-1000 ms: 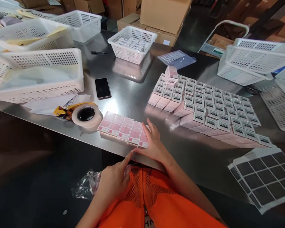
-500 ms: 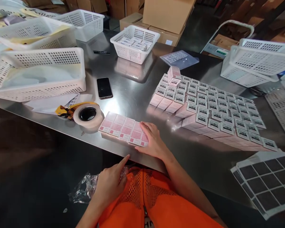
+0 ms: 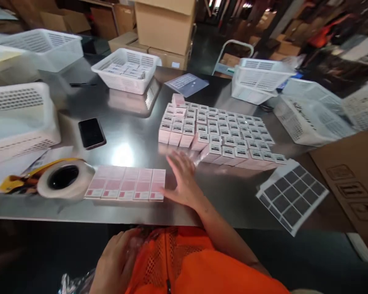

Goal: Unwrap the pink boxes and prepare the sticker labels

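Note:
A row of several small pink-and-white boxes [image 3: 125, 183] lies flat near the table's front edge. Just right of it is my right hand [image 3: 184, 179], fingers spread and somewhat blurred, holding nothing. Its thumb is at the end box; whether it touches is unclear. Beyond it stands a large block of upright pink boxes [image 3: 214, 139] with barcode labels on top, and one more box [image 3: 178, 100] sits on its back left corner. Low in front of my orange vest, my left hand [image 3: 116, 257] is curled around crumpled clear plastic film [image 3: 76, 283], which shows on both sides of it.
A tape roll in a yellow dispenser [image 3: 64, 179] and a phone [image 3: 92, 133] lie left. White baskets [image 3: 24, 112] stand at left, a box-filled basket [image 3: 127, 81] behind, more baskets [image 3: 257, 79] at right. Sheets of dark square labels [image 3: 292, 196] and a carton [image 3: 352, 179] are front right.
My right hand has come off the row of boxes and opened toward the right. My left hand has drawn back toward my body. The view has turned right.

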`<move>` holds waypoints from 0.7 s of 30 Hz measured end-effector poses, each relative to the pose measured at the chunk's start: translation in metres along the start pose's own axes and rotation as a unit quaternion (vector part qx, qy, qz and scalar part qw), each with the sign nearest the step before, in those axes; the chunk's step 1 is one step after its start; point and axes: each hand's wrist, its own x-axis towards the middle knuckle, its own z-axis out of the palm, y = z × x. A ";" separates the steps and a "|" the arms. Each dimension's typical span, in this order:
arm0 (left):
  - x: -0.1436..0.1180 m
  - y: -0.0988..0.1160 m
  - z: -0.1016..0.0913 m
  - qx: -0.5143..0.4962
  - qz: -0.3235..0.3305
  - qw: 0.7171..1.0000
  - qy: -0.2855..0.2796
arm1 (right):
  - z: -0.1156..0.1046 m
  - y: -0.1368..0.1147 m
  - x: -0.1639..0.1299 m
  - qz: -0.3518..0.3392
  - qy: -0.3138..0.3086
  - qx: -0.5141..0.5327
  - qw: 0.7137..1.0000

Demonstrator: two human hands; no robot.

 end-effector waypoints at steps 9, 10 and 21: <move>0.008 0.045 0.013 -0.096 0.081 0.991 0.053 | -0.054 0.095 -0.030 0.120 0.143 -0.150 0.971; 0.011 0.047 0.013 -0.105 0.104 0.988 0.037 | -0.054 0.097 -0.036 0.101 0.155 -0.129 0.974; 0.067 0.104 0.041 -0.438 -0.093 0.876 -0.178 | -0.012 -0.019 -0.102 0.137 0.348 0.451 0.811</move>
